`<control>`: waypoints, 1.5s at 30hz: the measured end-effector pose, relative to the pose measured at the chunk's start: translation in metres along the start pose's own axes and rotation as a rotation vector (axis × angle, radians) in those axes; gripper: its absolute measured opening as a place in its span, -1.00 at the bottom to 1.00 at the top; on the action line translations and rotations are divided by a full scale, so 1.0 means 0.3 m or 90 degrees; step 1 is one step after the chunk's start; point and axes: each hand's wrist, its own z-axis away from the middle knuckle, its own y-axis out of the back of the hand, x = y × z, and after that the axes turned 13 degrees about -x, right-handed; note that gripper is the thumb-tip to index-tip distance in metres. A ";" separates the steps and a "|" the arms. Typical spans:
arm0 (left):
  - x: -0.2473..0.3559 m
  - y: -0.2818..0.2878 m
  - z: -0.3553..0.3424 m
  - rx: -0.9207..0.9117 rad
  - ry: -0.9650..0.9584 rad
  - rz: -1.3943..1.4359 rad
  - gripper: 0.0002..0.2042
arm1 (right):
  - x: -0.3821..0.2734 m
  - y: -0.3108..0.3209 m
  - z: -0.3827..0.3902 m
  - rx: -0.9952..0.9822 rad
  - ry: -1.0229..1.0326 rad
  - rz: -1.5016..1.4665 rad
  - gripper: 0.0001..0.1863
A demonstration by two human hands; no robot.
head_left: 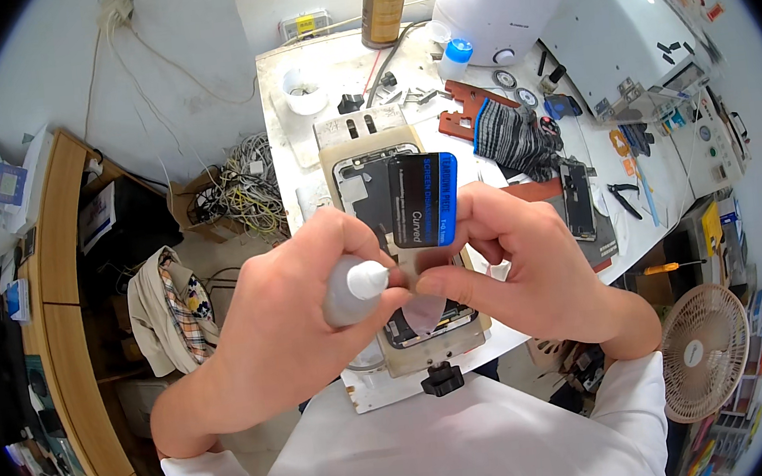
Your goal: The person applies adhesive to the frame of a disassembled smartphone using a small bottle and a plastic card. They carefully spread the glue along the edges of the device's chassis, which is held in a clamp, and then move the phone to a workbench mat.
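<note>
My left hand is wrapped round a white squeeze bottle with a pointed tip. My right hand pinches a thin tool with a black-and-blue rectangular top and a pale lower part, just right of the bottle tip. A pale pinkish piece hangs under my right thumb; I cannot tell what it is. Beneath both hands lies an opened phone in a metal clamp fixture with a black knob, partly hidden by my hands and the tool.
The white bench holds a striped glove, another opened phone, pliers, a white tub and a large white appliance. A fan stands at lower right. Coiled cables and wooden shelving are on the left.
</note>
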 end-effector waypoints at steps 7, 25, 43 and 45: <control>-0.006 -0.002 0.000 -0.008 -0.001 -0.043 -0.75 | -0.009 0.025 0.009 -0.045 -0.009 0.000 -0.62; -0.001 0.005 -0.002 -0.031 0.006 -0.058 -0.78 | 0.004 0.000 0.007 -0.028 -0.032 -0.052 -0.57; 0.002 0.010 -0.004 -0.045 0.004 -0.051 -0.78 | -0.002 0.001 0.006 -0.040 -0.023 -0.061 -0.58; 0.002 0.010 -0.004 -0.046 0.003 -0.057 -0.78 | 0.007 -0.001 0.006 -0.038 -0.021 -0.053 -0.57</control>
